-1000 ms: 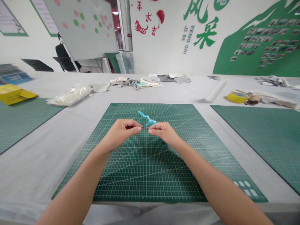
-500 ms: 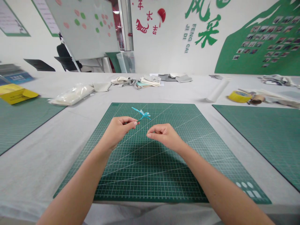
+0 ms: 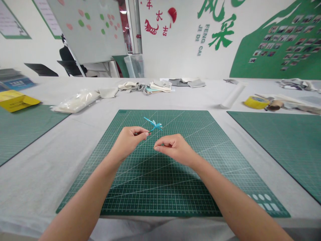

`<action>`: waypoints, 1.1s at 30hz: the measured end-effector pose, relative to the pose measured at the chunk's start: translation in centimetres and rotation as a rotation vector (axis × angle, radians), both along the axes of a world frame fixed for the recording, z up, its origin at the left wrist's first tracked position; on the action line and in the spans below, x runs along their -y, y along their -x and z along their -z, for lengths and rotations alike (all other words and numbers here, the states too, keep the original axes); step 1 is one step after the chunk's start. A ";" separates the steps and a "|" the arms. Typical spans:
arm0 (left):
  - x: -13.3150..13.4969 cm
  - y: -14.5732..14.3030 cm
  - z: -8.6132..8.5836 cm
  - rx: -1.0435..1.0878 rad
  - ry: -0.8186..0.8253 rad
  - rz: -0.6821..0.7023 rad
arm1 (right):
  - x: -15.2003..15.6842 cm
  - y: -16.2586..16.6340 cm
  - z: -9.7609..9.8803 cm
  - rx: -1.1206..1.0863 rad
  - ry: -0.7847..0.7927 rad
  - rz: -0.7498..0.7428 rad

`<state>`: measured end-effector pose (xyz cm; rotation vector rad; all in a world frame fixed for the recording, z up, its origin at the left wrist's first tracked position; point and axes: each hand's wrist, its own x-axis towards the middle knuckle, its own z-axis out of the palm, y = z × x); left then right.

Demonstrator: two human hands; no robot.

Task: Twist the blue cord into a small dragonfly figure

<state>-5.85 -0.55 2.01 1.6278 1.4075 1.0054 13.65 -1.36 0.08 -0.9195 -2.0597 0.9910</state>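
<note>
Between the thumb and fingers of my left hand (image 3: 132, 140) is the stem of a small blue craft flower (image 3: 156, 126), with thin petals and pale, shiny bits. The flower points up and to the right, above a green cutting mat (image 3: 160, 194). My right hand (image 3: 173, 147) is just below and to the right of it, thumb and forefinger pinched together. Whatever is in that pinch, perhaps something very thin, is too small to make out. Both hands are raised over the mat and stay apart from each other.
More cutting mats (image 3: 281, 144) lie on either side. Toward the back of the table are a clear plastic bag (image 3: 77, 100), a yellow packet (image 3: 17, 100), fabric scraps (image 3: 160, 86), a white roll (image 3: 233, 96) and yellow tape (image 3: 256, 102).
My left hand has shifted slightly right and down with the flower, which has turned a little. My right hand has come slightly left, so the hands are closer together.
</note>
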 end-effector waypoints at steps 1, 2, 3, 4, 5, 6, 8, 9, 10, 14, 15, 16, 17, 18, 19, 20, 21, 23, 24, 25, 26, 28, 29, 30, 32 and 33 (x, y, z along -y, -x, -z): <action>0.0 0.0 0.0 -0.009 -0.001 0.004 | 0.0 0.0 0.0 0.003 -0.005 -0.006; -0.1 0.0 0.1 -0.019 -0.005 0.009 | 0.0 0.0 0.0 0.007 -0.007 -0.013; -0.1 0.0 0.2 -0.033 -0.011 0.016 | 0.0 0.0 0.0 0.009 -0.008 -0.020; -0.1 0.0 0.3 -0.051 -0.021 0.027 | 0.1 0.1 -0.1 0.008 -0.010 -0.026; -0.2 0.0 0.4 -0.075 -0.037 0.037 | 0.1 0.1 -0.2 0.004 -0.016 -0.030; -0.2 0.1 0.6 -0.109 -0.058 0.048 | 0.2 0.0 -0.4 0.001 -0.028 -0.026; -0.2 0.0 0.8 -0.208 -0.105 0.078 | 0.3 -0.1 -0.7 -0.004 -0.073 0.003; -0.1 0.0 0.8 -0.268 -0.124 0.099 | 0.3 -0.2 -0.9 -0.008 -0.104 0.024; -0.1 -0.1 0.8 -0.322 -0.140 0.130 | 0.3 -0.3 -1.0 -0.011 -0.141 0.047; 0.2 -0.3 0.7 -0.455 -0.165 0.225 | 0.1 -0.8 -1.2 -0.013 -0.320 0.136; 0.3 -0.3 0.7 -0.474 -0.162 0.245 | 0.0 -0.8 -1.0 -0.003 -0.359 0.152; 0.4 -0.3 0.6 -0.487 -0.158 0.264 | -0.1 -0.9 -0.9 0.008 -0.394 0.163; 0.4 -0.3 0.6 -0.495 -0.153 0.287 | -0.2 -0.9 -0.7 0.017 -0.426 0.170; 0.5 -0.3 0.6 -0.496 -0.148 0.310 | -0.2 -0.8 -0.5 0.025 -0.456 0.176; 0.6 -0.3 0.6 -0.494 -0.141 0.333 | -0.3 -0.8 -0.3 0.030 -0.484 0.181; 0.6 -0.3 0.6 -0.489 -0.133 0.354 | -0.3 -0.8 -0.2 0.036 -0.508 0.185; 0.6 -0.3 0.6 -0.482 -0.123 0.376 | -0.3 -0.8 -0.1 0.045 -0.528 0.192; 0.6 -0.3 0.6 -0.471 -0.105 0.416 | -0.4 -0.8 0.0 0.073 -0.550 0.199; 0.6 -0.3 0.6 -0.468 -0.097 0.437 | -0.4 -0.8 0.0 0.088 -0.555 0.202; 0.6 -0.3 0.6 -0.467 -0.089 0.458 | -0.4 -0.8 0.0 0.103 -0.559 0.203; 0.6 -0.2 0.6 -0.468 -0.082 0.479 | -0.5 -0.8 0.0 0.117 -0.559 0.204; 0.6 -0.1 0.6 -0.476 -0.075 0.519 | -0.6 -0.9 0.0 0.143 -0.550 0.202; 0.6 0.0 0.5 -0.483 -0.075 0.540 | -0.7 -0.9 0.1 0.155 -0.538 0.197; 0.7 0.1 0.5 -0.492 -0.079 0.562 | -0.9 -1.0 0.1 0.165 -0.521 0.188; 0.7 0.3 0.3 -0.513 -0.089 0.609 | -1.1 -1.1 0.2 0.178 -0.473 0.165; 0.7 0.3 0.2 -0.523 -0.093 0.630 | -1.3 -1.2 0.2 0.181 -0.446 0.155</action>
